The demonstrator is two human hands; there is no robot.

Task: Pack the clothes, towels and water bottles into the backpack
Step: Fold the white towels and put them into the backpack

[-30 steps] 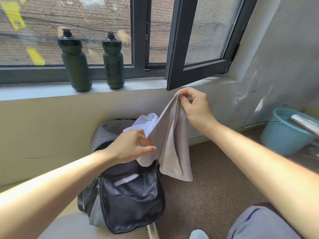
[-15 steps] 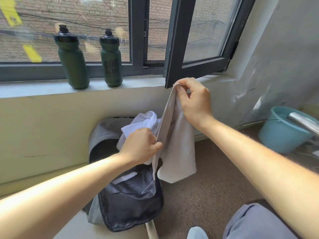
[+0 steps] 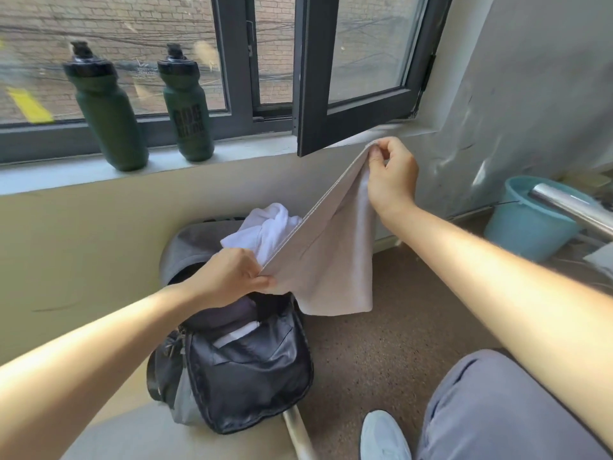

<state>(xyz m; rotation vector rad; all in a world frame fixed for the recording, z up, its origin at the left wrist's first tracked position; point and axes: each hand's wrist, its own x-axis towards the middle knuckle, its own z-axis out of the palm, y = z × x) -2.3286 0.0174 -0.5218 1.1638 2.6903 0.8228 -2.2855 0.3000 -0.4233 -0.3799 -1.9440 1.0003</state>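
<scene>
Green water bottle (image 3: 187,107), the right one on the windowsill (image 3: 252,147): two lines of dark block letters printed on its side, too blurred to read reliably. No other text legible.

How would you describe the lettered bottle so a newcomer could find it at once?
Start at the windowsill, where two dark green bottles with black caps stand. The lettered bottle is the one nearer the open window sash. It bears dark block lettering on its side, while the other bottle is plain.
</scene>
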